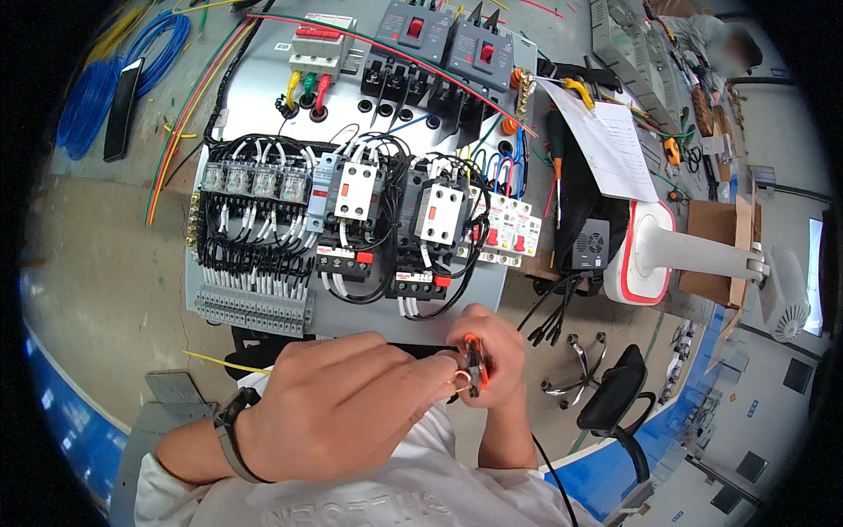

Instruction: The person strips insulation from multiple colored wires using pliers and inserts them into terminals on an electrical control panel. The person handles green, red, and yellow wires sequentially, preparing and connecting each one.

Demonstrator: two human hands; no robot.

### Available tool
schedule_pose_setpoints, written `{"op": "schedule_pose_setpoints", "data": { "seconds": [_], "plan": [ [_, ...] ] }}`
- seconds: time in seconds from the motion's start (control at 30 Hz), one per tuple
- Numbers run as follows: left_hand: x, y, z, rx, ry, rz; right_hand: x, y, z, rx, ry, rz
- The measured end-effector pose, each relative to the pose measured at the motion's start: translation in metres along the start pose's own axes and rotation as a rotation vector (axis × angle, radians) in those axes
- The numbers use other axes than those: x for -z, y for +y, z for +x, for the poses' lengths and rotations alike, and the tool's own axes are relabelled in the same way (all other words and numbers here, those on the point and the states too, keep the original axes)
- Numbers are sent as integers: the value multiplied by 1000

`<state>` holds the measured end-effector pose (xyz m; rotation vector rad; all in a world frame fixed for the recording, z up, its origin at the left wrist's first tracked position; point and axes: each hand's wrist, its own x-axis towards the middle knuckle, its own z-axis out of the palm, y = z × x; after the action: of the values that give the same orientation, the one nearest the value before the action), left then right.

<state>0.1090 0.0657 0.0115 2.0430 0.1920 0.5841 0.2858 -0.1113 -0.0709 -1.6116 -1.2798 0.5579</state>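
Observation:
My left hand (pixel 329 408), with a dark watch on its wrist, is closed on a yellow wire (pixel 215 361) whose tail sticks out to the left. At its fingertips the wire's bare copper end (pixel 462 378) curves into a small loop. My right hand (pixel 499 347) grips pliers (pixel 475 367) with orange-red handles, partly hidden by the fingers. The pliers' dark jaws meet the copper loop. Both hands are in front of my body, just below the near edge of a metal mounting panel (pixel 351 323).
The panel carries breakers (pixel 413 31), contactors (pixel 354 191), relays (pixel 237 178) and a terminal strip (pixel 250 307). Coiled blue wire (pixel 92 92) and a phone (pixel 123 110) lie left. At right are a paper sheet (pixel 606 145), a white fan (pixel 654 250) and an office chair (pixel 615 391).

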Motion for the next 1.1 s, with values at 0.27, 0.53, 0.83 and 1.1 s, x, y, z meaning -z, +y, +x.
{"op": "schedule_pose_setpoints", "data": {
  "seconds": [0.27, 0.53, 0.83, 1.1],
  "plan": [
    [0, 3, -1, 34, -9, -18, 0, -4, 6, 65, -25, -16],
    [1, 5, -2, 30, -30, -4, -4, -8, 7, 55, 0, -1],
    [-1, 5, -4, -18, -27, 25, -28, -1, -2, 110, 392, -211],
    [-1, 5, -9, -56, -30, 45, -27, 1, 0, 142, 338, -108]
  ]
}}
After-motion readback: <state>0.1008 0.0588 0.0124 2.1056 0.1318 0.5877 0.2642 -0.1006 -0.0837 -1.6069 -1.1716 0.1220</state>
